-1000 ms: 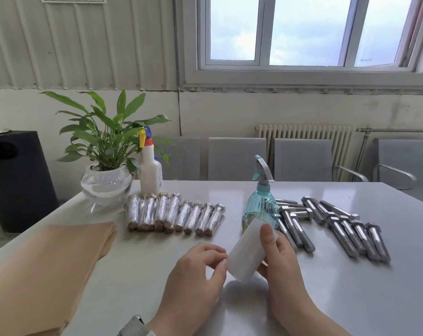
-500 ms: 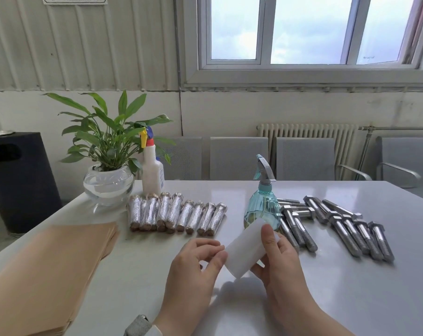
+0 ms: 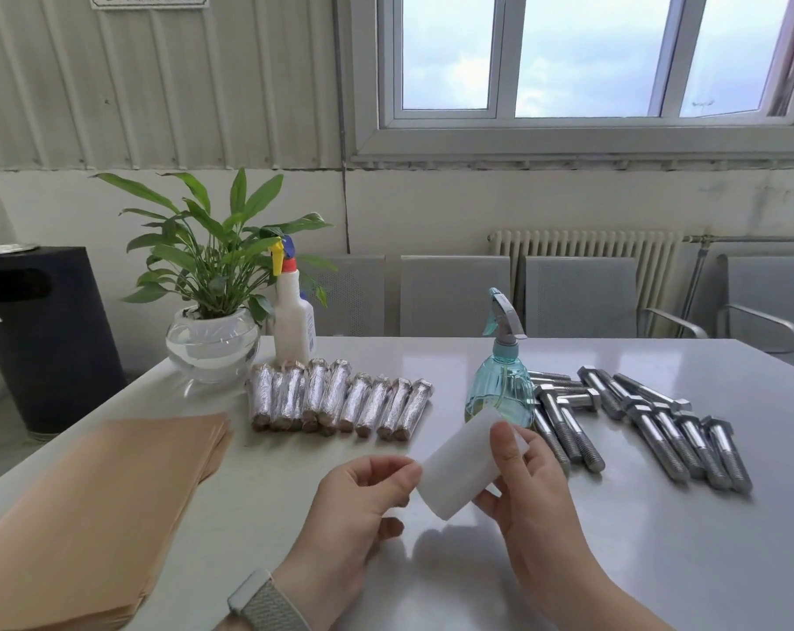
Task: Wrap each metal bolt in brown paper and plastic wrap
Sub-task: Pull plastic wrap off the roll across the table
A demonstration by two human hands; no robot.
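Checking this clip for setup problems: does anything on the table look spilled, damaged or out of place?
Nothing spilled or damaged. The bare bolts lie loosely, a few crossed behind the teal spray bottle; the wrapped bolts sit in a neat row. Both hands, left hand and right hand, hold a white roll.

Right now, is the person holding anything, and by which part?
Yes: a white roll, probably the plastic wrap. The right hand grips its body, thumb on top. The left hand's fingers pinch at its left edge.
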